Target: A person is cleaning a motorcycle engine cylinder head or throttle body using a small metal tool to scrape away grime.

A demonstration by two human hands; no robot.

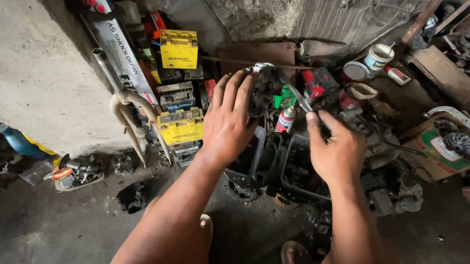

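My left hand (pixel 229 119) is raised in front of me and grips a dark, greasy metal engine part (pixel 265 88), mostly hidden behind the fingers. My right hand (pixel 333 149) is beside it and pinches a thin metal tool (pixel 297 95) whose tip reaches into that part. Below both hands lie black engine cover pieces (pixel 295 168) on the oily floor. My feet in sandals (pixel 294 261) show at the bottom.
Several yellow and black batteries (pixel 180 52) are stacked at the wall on the left, beside a chrome pipe (pixel 131 114). A spray can (pixel 286 120), tins and a white cup (pixel 378 57) stand behind. A cardboard box with parts (pixel 445 147) sits right. A concrete slab (pixel 19 60) rises on the left.
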